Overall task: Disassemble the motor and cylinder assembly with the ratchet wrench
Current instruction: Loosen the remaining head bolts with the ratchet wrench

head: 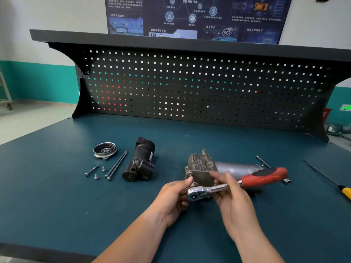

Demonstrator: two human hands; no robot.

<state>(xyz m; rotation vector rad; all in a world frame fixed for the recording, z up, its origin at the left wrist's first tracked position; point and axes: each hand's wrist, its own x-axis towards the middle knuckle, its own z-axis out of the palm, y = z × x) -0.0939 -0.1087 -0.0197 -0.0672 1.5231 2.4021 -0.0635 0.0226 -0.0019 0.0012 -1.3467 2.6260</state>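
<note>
Motor (139,162), end cap (104,150) & bolts (116,165) already off at frame ctr-left; cylinder block (201,170) at ctr remains, my left hand (171,200) pinching its bolt, right hand (230,196) gripping ratchet wrench (237,184) shank.

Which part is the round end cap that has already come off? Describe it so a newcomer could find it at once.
Start at the dark green bench top and go to the loose parts on its left half. Behind the bolts and left of the black motor body lies the end cap, open side up. It is the only shallow, silvery, dish-shaped piece; its neighbours are thin rods, screws and a black cylinder.
</note>
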